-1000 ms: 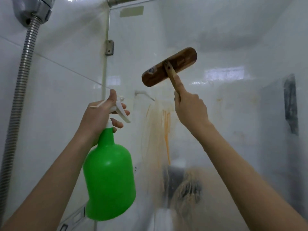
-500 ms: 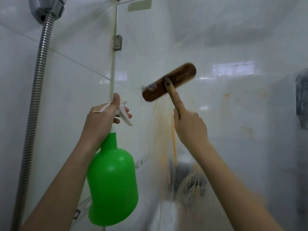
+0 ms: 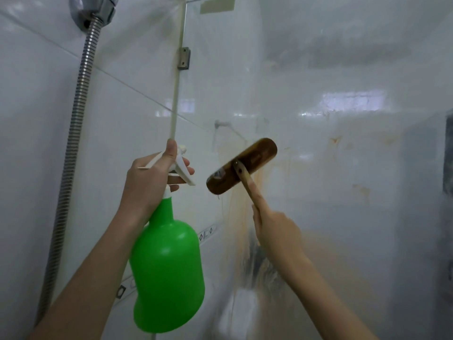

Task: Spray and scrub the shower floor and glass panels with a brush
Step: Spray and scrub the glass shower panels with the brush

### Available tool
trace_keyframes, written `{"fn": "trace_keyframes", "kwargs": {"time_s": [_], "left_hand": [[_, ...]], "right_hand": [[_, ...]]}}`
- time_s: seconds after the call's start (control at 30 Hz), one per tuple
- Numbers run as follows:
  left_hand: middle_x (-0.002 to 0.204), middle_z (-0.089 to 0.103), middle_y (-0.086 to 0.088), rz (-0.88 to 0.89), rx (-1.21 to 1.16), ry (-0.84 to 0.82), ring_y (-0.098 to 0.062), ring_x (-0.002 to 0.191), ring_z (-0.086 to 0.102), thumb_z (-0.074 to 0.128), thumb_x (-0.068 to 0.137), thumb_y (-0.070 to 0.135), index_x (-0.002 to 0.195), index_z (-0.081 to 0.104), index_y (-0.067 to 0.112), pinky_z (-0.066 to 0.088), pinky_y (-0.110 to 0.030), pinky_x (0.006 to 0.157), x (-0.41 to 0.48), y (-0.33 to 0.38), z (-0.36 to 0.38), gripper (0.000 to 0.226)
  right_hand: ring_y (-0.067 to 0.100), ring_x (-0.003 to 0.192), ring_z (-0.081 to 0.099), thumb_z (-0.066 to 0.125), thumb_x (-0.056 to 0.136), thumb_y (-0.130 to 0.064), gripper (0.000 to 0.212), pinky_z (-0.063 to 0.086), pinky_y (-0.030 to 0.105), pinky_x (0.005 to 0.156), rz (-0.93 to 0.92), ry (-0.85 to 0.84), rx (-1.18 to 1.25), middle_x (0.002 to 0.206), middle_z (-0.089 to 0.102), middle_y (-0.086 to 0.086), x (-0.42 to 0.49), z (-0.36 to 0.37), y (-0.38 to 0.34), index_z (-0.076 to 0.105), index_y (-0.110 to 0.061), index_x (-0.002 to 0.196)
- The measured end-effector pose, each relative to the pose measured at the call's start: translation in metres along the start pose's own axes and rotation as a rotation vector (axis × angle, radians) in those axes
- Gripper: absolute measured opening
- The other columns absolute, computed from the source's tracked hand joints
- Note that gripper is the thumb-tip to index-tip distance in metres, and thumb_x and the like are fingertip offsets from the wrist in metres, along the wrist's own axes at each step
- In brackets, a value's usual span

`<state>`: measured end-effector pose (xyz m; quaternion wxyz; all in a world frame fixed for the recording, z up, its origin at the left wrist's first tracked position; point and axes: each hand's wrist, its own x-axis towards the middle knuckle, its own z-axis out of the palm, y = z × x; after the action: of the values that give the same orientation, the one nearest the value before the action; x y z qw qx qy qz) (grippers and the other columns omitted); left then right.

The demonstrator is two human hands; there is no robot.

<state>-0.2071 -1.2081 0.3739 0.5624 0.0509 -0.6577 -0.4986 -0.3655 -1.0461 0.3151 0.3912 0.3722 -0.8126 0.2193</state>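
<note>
Drawn toward six o'clock, brush (image 3: 241, 165) is gripped by right hand (image 3: 275, 229), spray bottle (image 3: 168, 271) by left hand (image 3: 149, 179); glass panel (image 3: 343, 168) scrub judged ongoing

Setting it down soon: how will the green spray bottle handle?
The left hand holds the spray bottle by its neck alone, suggesting modest weight. Its wide body probably stands steadily. Smooth plastic may slip if wet.

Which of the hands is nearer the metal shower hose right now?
Left. The left hand, gripping the green spray bottle, is right of the shower hose; the right hand, holding the brush, is farther right.
</note>
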Motion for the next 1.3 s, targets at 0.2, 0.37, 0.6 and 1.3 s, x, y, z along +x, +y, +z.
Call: {"fn": "trace_keyframes", "kwargs": {"time_s": [0.2, 0.37, 0.6, 1.3], "left_hand": [[0.082, 0.079, -0.004, -0.032, -0.002, -0.029, -0.028, 0.086, 0.076, 0.049, 0.097, 0.057, 0.089, 0.076, 0.014, 0.056, -0.043, 0.085, -0.011, 0.013, 0.006, 0.051], [0.081, 0.079, -0.007, -0.016, -0.038, -0.053, -0.031, 0.085, 0.075, 0.050, 0.097, 0.055, 0.088, 0.076, 0.010, 0.055, -0.039, 0.079, -0.014, 0.017, 0.018, 0.052], [0.081, 0.079, -0.007, -0.025, -0.066, -0.129, -0.020, 0.071, 0.075, 0.050, 0.097, 0.054, 0.088, 0.075, 0.009, 0.054, -0.036, 0.073, -0.014, 0.026, 0.048, 0.052], [0.077, 0.078, -0.011, -0.043, -0.235, -0.261, -0.022, 0.073, 0.076, 0.052, 0.098, 0.050, 0.082, 0.075, 0.008, 0.057, -0.024, 0.065, -0.022, 0.034, 0.132, 0.050]], "right_hand": [[0.019, 0.045, 0.047, 0.030, 0.104, -0.025, 0.063, 0.040, 0.031, 0.044, -0.028, 0.130, 0.007, 0.055, 0.043, 0.000, 0.079, -0.043, -0.003, -0.009, -0.045, 0.150], [0.013, 0.040, 0.040, 0.028, 0.104, -0.031, 0.067, 0.024, 0.023, 0.037, 0.096, -0.020, -0.009, 0.052, 0.042, -0.002, -0.030, -0.040, 0.017, -0.024, -0.050, 0.143], [0.019, 0.049, 0.046, 0.027, 0.105, -0.029, 0.056, 0.031, 0.028, 0.043, 0.190, 0.243, 0.063, 0.062, 0.050, 0.005, 0.076, -0.084, 0.046, -0.001, -0.039, 0.153], [0.025, 0.059, 0.056, 0.031, 0.104, -0.031, 0.056, 0.052, 0.044, 0.059, 0.303, 0.363, 0.141, 0.068, 0.056, 0.007, 0.031, -0.128, 0.119, 0.004, -0.043, 0.151]]}}
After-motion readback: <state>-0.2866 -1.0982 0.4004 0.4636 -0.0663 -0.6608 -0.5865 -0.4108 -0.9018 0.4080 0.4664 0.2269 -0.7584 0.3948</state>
